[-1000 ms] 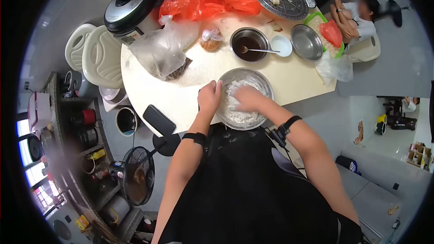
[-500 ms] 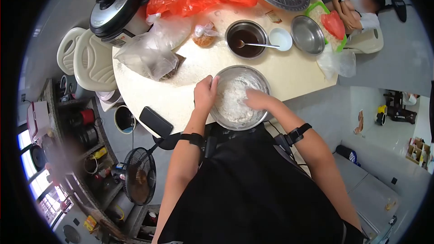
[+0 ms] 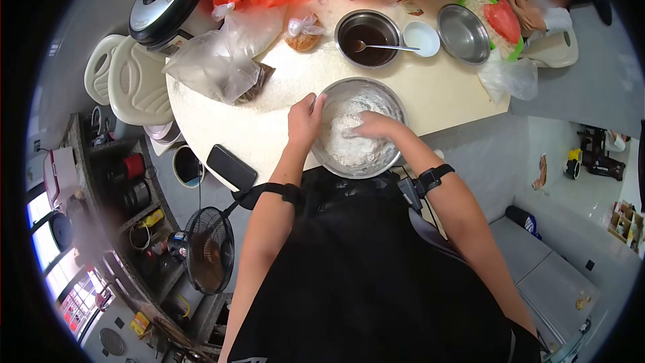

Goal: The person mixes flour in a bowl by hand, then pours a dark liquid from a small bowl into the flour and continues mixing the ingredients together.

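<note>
A metal bowl (image 3: 360,174) holding white flour (image 3: 344,150) stands at the near edge of the table. My left hand (image 3: 306,119) is closed on the bowl's left rim, thumb on the inner side. Inside the bowl, my right hand (image 3: 373,126) touches the flour with fingers apart; the fingertips are whitened and partly hidden. Just behind is a second metal bowl (image 3: 342,48) of dark brown liquid. A spoon (image 3: 390,47) rests in that liquid, its handle reaching over a small white bowl (image 3: 422,39).
Left on the table (image 3: 201,117) are a phone (image 3: 232,167), a clear plastic bag (image 3: 215,70) and a rice cooker (image 3: 166,3). An empty metal bowl (image 3: 463,33) and a green tray (image 3: 516,50) stand right. A person (image 3: 537,7) sits beyond. A fan (image 3: 209,252) is lower left.
My right hand has moved leftward in the bowl, toward the middle of the flour. My left hand keeps its hold on the rim. The view has shifted slightly, so the table items appear higher.
</note>
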Demonstrator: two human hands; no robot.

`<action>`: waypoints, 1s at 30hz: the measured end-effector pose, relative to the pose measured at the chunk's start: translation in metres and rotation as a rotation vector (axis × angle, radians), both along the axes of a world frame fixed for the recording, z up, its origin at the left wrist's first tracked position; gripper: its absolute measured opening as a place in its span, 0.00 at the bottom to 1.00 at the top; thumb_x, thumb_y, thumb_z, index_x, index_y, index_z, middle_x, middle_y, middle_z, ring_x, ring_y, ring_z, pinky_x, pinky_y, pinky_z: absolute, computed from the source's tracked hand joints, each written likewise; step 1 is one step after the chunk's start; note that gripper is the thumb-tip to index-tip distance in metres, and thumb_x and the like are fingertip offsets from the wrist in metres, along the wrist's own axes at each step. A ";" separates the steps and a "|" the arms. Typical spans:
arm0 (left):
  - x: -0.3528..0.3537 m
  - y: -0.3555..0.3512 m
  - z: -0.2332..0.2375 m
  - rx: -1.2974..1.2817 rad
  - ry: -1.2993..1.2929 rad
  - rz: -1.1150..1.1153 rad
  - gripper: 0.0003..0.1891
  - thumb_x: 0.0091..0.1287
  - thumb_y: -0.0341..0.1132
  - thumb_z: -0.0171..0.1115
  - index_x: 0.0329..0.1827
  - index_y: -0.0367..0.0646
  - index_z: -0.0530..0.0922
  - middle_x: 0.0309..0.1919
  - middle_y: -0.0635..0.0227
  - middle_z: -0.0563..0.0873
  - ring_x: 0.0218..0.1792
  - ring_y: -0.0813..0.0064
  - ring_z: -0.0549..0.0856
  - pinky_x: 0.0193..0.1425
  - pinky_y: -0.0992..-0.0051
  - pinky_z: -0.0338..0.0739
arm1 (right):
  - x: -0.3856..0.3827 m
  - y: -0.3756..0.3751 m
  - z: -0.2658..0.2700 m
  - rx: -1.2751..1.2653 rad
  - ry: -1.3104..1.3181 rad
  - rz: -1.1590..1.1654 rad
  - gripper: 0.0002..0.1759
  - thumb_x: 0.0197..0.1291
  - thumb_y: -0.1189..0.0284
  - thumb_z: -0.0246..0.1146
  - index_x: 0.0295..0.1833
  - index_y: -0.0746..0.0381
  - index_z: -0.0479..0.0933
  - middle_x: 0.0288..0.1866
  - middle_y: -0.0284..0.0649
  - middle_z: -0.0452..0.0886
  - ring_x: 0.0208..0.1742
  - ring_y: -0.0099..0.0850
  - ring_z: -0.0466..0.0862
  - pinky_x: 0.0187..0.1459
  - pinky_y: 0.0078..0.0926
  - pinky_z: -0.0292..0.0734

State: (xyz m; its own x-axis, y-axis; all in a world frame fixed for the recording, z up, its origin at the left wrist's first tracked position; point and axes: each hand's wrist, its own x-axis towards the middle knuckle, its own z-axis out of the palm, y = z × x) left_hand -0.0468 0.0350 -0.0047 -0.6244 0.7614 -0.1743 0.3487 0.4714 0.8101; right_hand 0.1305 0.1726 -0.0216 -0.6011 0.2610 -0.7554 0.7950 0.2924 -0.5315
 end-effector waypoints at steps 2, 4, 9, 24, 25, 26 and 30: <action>0.000 0.000 -0.002 0.026 0.026 -0.002 0.26 0.79 0.48 0.64 0.28 0.34 0.72 0.19 0.49 0.72 0.22 0.59 0.67 0.31 0.59 0.68 | 0.004 -0.010 -0.003 0.111 0.136 0.043 0.49 0.59 0.56 0.74 0.77 0.78 0.68 0.71 0.65 0.79 0.73 0.53 0.80 0.73 0.39 0.73; 0.000 -0.001 -0.002 0.027 0.031 -0.005 0.26 0.79 0.48 0.64 0.29 0.34 0.72 0.19 0.50 0.71 0.22 0.60 0.67 0.31 0.60 0.68 | 0.000 -0.012 0.014 0.131 0.137 0.103 0.49 0.55 0.59 0.77 0.76 0.76 0.69 0.71 0.64 0.79 0.73 0.53 0.80 0.73 0.40 0.74; 0.000 -0.001 -0.006 0.011 -0.030 0.016 0.26 0.79 0.48 0.63 0.28 0.34 0.72 0.19 0.50 0.71 0.22 0.60 0.67 0.31 0.60 0.68 | 0.003 -0.015 0.032 0.248 0.226 0.087 0.42 0.49 0.63 0.78 0.69 0.71 0.76 0.64 0.61 0.84 0.66 0.54 0.83 0.67 0.45 0.79; 0.006 -0.006 -0.005 -0.037 0.024 0.100 0.26 0.78 0.53 0.61 0.31 0.38 0.77 0.24 0.43 0.81 0.30 0.38 0.81 0.36 0.50 0.75 | 0.007 -0.053 0.050 0.506 0.501 0.302 0.23 0.59 0.58 0.70 0.55 0.59 0.82 0.50 0.46 0.85 0.55 0.50 0.84 0.57 0.49 0.80; 0.008 -0.004 -0.002 -0.047 0.007 0.093 0.26 0.78 0.53 0.61 0.31 0.38 0.77 0.24 0.43 0.81 0.30 0.38 0.81 0.36 0.50 0.75 | 0.006 -0.057 0.050 0.547 0.516 0.296 0.21 0.60 0.58 0.70 0.54 0.59 0.82 0.49 0.45 0.86 0.54 0.49 0.84 0.57 0.49 0.80; 0.008 -0.004 0.000 -0.058 -0.008 0.090 0.25 0.78 0.53 0.61 0.31 0.38 0.77 0.24 0.43 0.81 0.30 0.38 0.81 0.36 0.50 0.75 | 0.004 -0.059 0.049 0.586 0.535 0.293 0.20 0.60 0.58 0.69 0.53 0.59 0.82 0.47 0.45 0.86 0.54 0.49 0.84 0.56 0.49 0.80; 0.003 -0.004 -0.001 -0.055 -0.018 0.093 0.25 0.77 0.53 0.62 0.30 0.38 0.78 0.24 0.44 0.81 0.30 0.38 0.81 0.36 0.51 0.75 | -0.014 -0.061 0.036 0.675 0.389 0.305 0.16 0.64 0.61 0.66 0.53 0.58 0.83 0.48 0.42 0.84 0.55 0.44 0.83 0.53 0.49 0.80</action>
